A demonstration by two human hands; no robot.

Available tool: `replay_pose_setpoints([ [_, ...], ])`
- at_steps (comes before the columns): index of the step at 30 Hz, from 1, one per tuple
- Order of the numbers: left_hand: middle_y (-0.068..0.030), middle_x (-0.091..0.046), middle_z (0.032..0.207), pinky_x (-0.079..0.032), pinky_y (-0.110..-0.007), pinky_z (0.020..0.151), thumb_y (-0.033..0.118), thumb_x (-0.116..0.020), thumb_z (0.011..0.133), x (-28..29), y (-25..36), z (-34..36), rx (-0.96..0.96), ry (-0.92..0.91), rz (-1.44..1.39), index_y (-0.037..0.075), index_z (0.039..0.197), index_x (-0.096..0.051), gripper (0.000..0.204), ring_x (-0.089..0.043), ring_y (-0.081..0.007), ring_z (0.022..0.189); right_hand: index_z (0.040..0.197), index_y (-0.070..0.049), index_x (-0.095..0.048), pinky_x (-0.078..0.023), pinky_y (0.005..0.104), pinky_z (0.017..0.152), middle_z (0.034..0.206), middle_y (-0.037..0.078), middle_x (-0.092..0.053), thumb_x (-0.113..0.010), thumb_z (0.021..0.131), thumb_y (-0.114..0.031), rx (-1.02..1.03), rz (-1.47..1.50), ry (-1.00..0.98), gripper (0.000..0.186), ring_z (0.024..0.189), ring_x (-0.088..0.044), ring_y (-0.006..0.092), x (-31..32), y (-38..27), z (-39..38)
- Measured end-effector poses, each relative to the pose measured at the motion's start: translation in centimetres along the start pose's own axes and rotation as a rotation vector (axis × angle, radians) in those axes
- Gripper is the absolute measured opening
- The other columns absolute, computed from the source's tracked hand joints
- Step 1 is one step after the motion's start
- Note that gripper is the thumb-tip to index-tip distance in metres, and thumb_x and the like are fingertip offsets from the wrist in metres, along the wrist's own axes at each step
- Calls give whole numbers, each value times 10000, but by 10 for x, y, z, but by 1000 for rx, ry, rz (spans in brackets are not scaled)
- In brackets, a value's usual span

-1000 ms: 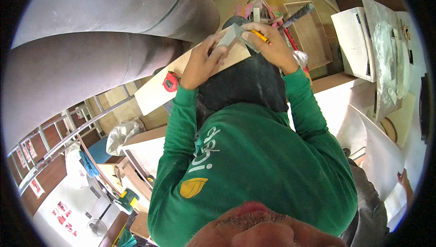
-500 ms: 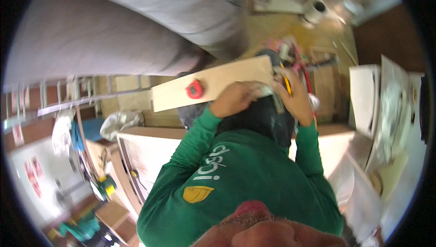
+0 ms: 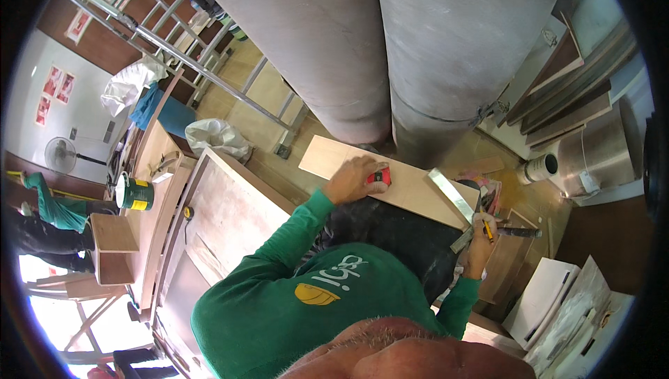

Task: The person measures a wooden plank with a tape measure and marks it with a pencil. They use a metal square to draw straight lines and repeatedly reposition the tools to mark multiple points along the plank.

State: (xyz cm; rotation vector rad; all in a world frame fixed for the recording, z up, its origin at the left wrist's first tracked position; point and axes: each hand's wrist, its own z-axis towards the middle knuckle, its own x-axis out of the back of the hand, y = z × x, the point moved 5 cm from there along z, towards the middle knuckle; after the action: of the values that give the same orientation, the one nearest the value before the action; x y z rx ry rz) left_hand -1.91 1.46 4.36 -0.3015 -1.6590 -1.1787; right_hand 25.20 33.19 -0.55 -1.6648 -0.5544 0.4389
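Observation:
A pale wooden board point(image 3: 411, 187) lies across my lap, slanting down to the right. My left hand point(image 3: 350, 182) is closed on a red tape measure point(image 3: 380, 176) resting on the board's near side. At the board's right end my right hand point(image 3: 479, 246) is closed, with a yellow pencil point(image 3: 488, 232) between its fingers. A square point(image 3: 449, 196) with a wide silvery blade lies across that end of the board. Its stock is beside my right hand; whether the fingers also grip it I cannot tell.
Two large grey columns point(image 3: 467, 37) stand just ahead. A metal ladder point(image 3: 209, 65) lies to the left, above a workbench point(image 3: 157, 218) with a green bucket point(image 3: 134, 194). Another person in green point(image 3: 52, 201) is at the far left. A metal drum point(image 3: 603, 152) stands on the right.
My left hand has gone from the square to the tape measure and closed on it. The square now lies across the board's right end. The view has turned, so the board slants the other way.

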Motion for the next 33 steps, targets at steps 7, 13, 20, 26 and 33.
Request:
replay_pose_setpoints([
  [7, -240, -646, 1443, -529, -535, 1131, 424, -893, 948, -18, 20, -20, 16, 221, 61, -2, 1505, -601, 759, -636, -469, 1308, 1251, -75, -796, -501, 271, 724, 994, -8, -720, -779, 1076, -180, 25, -221, -128, 205, 841, -625, 94, 12, -20, 19],
  [13, -227, -678, 1380, -536, -550, 1103, 340, -945, 869, -3, 27, -20, -111, 242, -20, 23, 1468, -598, 761, -656, -475, 1244, 1336, -73, -799, -576, 327, 718, 1087, 71, -790, -727, 1124, -291, 69, -198, -14, 313, 890, -714, 156, 34, -3, 34],
  [20, -236, -656, 1471, -496, -490, 1191, 323, -966, 868, -29, 81, -65, -31, -238, -387, 25, 1582, -557, 874, -638, -449, 1351, 1198, -75, -712, -541, 284, 749, 951, 10, -653, -719, 1150, -263, -161, 594, 2, 194, 831, -640, 134, 62, 13, 35],
  [26, -172, -669, 1438, -487, -493, 1187, 274, -964, 865, -78, 138, -39, -260, -416, -475, 61, 1568, -585, 827, -626, -411, 1336, 1158, -112, -665, -460, 244, 594, 902, -17, -559, -730, 1148, -329, -252, 715, 27, 227, 727, -549, 88, 73, 19, 19],
  [33, -125, -653, 1469, -497, -497, 1175, 205, -931, 829, -138, 189, -17, -630, -537, -256, 96, 1521, -637, 760, -605, -365, 1359, 1150, -127, -679, -476, 229, 596, 941, -22, -638, -747, 1134, -291, -323, 606, 104, 178, 746, -597, 100, 77, 6, -12],
])
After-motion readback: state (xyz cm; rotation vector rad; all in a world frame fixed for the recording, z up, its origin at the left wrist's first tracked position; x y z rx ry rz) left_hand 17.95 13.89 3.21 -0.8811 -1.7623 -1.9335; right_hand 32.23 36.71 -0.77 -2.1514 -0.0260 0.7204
